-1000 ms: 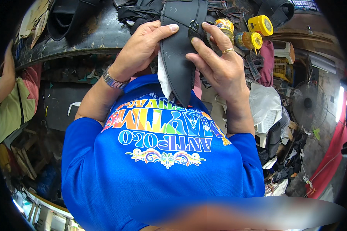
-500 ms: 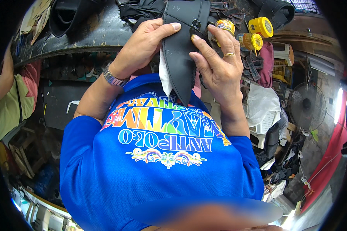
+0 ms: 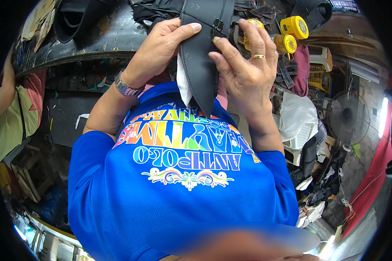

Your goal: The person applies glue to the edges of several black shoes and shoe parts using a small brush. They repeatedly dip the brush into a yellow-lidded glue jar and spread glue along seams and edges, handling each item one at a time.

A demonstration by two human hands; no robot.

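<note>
A black leather piece [image 3: 201, 54] with a stitched edge tapers to a point toward my chest. Its far end runs out of the top of the picture. My left hand [image 3: 163, 45] pinches its left edge, thumb on top and fingers underneath. A small black buckle [image 3: 218, 27] sits on its right part. Just below that, my right hand [image 3: 248, 65] rests its index fingertip and thumb on the leather, the other fingers stretched out and apart. White lining material [image 3: 184, 82] hangs from under the left edge.
A dark workbench [image 3: 104, 41] spans the far side, with black strap pieces [image 3: 154, 13] on it. Yellow-lidded jars [image 3: 294, 28] stand to the right of my hands. Farther right are a white plastic stool [image 3: 298, 135] and a standing fan [image 3: 347, 115]. Another person's sleeve [image 3: 13, 113] shows at left.
The leather piece has shifted slightly left and away from me, with both hands following. My right middle finger is straighter and reaches farther up.
</note>
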